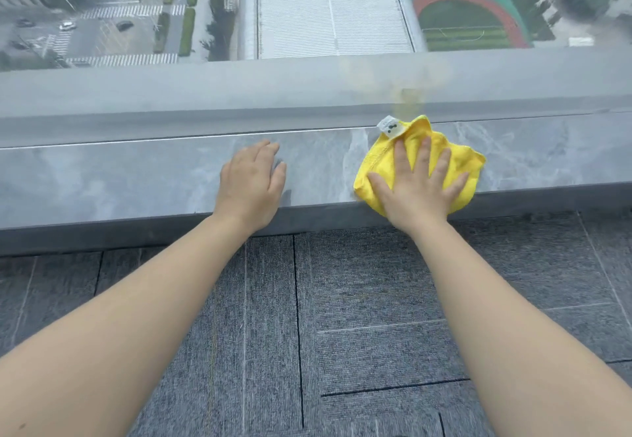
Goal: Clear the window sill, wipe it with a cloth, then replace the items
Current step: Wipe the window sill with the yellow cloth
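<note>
Flat, right hand [415,190] presses yellow cloth [376,159] on sill [136,176]; left hand [251,183] rests open.

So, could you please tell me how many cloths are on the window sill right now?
1. A yellow cloth lies on the right part of the sill, flat under the right hand. The left hand rests bare beside it.

yellow cloth [460,159] with white tag [390,126], grey marbled sill [136,176], grey carpet [359,300]

One camera, worn on the head

It looks forward and down, close over the window sill [136,176], with the glass at 12 o'clock.
</note>
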Tool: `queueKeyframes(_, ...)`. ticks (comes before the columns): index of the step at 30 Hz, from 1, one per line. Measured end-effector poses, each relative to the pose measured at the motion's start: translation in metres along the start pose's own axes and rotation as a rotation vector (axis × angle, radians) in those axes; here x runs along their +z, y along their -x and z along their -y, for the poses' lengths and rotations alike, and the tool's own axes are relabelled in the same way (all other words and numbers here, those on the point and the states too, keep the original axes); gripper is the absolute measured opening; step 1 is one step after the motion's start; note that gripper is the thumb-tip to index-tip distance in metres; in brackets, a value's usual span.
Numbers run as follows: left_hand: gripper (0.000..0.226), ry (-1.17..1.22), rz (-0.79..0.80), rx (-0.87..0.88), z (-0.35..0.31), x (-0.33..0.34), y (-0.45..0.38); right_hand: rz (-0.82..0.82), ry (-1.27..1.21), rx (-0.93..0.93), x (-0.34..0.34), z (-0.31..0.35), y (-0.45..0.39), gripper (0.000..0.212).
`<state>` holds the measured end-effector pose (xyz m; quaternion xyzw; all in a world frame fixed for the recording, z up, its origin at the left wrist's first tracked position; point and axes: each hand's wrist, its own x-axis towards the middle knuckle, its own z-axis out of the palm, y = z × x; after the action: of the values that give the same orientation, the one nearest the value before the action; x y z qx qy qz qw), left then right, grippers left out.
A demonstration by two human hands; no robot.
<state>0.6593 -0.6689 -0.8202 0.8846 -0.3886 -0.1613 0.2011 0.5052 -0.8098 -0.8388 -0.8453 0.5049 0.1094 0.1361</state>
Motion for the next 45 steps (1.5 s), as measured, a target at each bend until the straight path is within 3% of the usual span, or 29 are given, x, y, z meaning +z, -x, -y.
queueKeyframes(4,0.061,-0.002,-0.018,0.004,0.005,-0.002,0.0,-0.01,-0.078,0.178,-0.003,0.03,-0.016,0.075)
queueKeyframes(7,0.062,-0.011,-0.012,-0.001,0.012,-0.007,0.002,-0.031,-0.092,0.189,-0.002,0.048,-0.022,0.077)
queueKeyframes(11,0.062,-0.021,-0.009,0.004,0.022,-0.011,0.005,-0.053,-0.049,0.026,0.005,0.071,-0.016,0.076)
queueKeyframes(17,0.062,0.018,0.001,0.041,0.014,-0.007,0.003,-0.025,0.091,-0.391,0.009,0.058,0.005,0.062)
queueKeyframes(20,0.062,0.03,0.018,0.067,0.003,-0.003,0.001,-0.004,0.09,-0.429,0.007,0.037,0.008,0.052)
queueKeyframes(25,0.057,0.019,0.04,0.108,-0.011,0.009,-0.007,-0.035,0.021,-0.214,-0.003,-0.015,0.002,0.05)
queueKeyframes(29,0.06,0.017,0.048,0.122,-0.023,0.019,-0.012,-0.028,-0.017,0.048,-0.01,-0.039,-0.015,0.068)
queueKeyframes(34,0.061,-0.008,0.052,0.08,-0.028,0.021,-0.012,-0.025,-0.125,0.309,-0.016,-0.009,-0.043,0.078)
queueKeyframes(37,0.061,-0.029,0.059,0.024,-0.025,0.016,-0.006,-0.025,-0.153,0.341,-0.019,0.017,-0.053,0.076)
queueKeyframes(41,0.062,-0.053,0.089,-0.02,-0.027,0.006,0.003,-0.018,-0.12,0.195,-0.012,0.034,-0.044,0.076)
queueKeyframes(45,0.063,-0.027,0.111,-0.014,-0.042,0.001,0.001,-0.018,-0.025,-0.164,-0.005,0.024,-0.019,0.065)
